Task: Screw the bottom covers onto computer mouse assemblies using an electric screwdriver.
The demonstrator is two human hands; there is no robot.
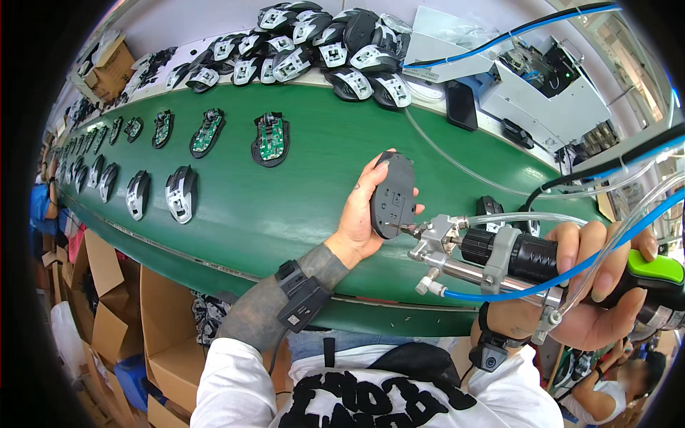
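Two hands work above a green conveyor belt [300, 178]. The left hand [360, 214] holds a dark grey computer mouse [393, 194] upright over the belt, underside turned toward the right, its fingers wrapped round the far edge and the thumb along the near side. The right hand [603, 285] is closed round the handle of a powered screwdriver [514, 260], fingers curled over its black body beside a green lever [655, 267]. The driver lies roughly level, and its tip touches the lower part of the mouse's underside; whether a screw sits at the tip is too small to tell. Blue and clear hoses [571, 274] run from the tool off to the right.

On the belt, two rows of part-built mice trail away to the left: open shells with green circuit boards [270, 140] in the far row, silver and black tops [181, 194] in the near one. A heap of mouse shells [321, 46] lies beyond the belt, with a black phone [462, 105] beside it. Cardboard boxes [164, 335] stand below the belt.
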